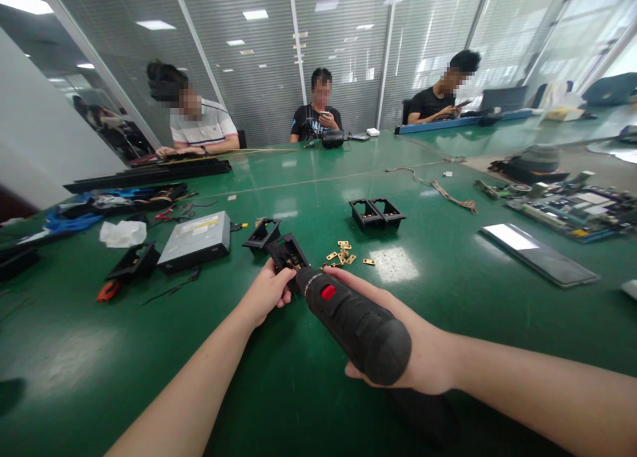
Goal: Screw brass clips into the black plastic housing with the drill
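My left hand (271, 290) is closed on a black plastic frame (284, 250) with brass parts inside, tilted up off the table. My right hand (388, 311) grips a black cordless drill (358, 324) with a red switch on top. The drill's front end points into the frame; its tip is hidden from me. Just beyond the drill lies a small pile of brass plates (343, 253) with holes. Another black frame (263, 235) rests behind the held one. A double black frame (377, 213) sits farther back to the right.
On the green table (149, 371), a silver disc drive (196, 238), another black frame (133, 261) and an orange tool (108, 290) stand left. A phone (537, 253) and circuit boards (577, 208) lie right. Three people sit across the table, one near a blue bar (448, 123).
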The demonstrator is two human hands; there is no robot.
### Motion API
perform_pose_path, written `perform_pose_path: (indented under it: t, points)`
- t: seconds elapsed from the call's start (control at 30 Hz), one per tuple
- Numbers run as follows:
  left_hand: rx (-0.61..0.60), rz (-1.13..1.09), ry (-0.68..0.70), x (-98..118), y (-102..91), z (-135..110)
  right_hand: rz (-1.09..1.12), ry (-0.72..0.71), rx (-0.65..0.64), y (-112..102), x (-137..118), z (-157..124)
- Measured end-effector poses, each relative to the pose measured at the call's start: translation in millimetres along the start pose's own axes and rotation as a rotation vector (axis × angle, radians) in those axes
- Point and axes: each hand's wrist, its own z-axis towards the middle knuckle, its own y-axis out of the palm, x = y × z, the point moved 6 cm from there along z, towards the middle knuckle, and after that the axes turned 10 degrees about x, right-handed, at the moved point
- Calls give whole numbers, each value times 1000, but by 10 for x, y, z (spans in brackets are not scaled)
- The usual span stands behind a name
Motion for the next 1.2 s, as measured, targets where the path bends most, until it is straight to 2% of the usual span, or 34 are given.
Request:
perform_pose_path:
  t: [0.13,0.33,0.6,0.8,1.2]
  points:
    - [2,24,15,-14,-9,11,-38,47,-16,2,8,0]
    - [-37,-22,30,-9,-13,12,-2,-2,-5,-12,3,-8]
    - [-85,-83,22,-31,-24,12,41,117,-23,-2,26,-31]
    - [-81,-88,20,0,-25,3,21,62,-23,2,28,-28]
    - [-75,-105,9,10,-13,-15,46,94,-31,20,2,-14]
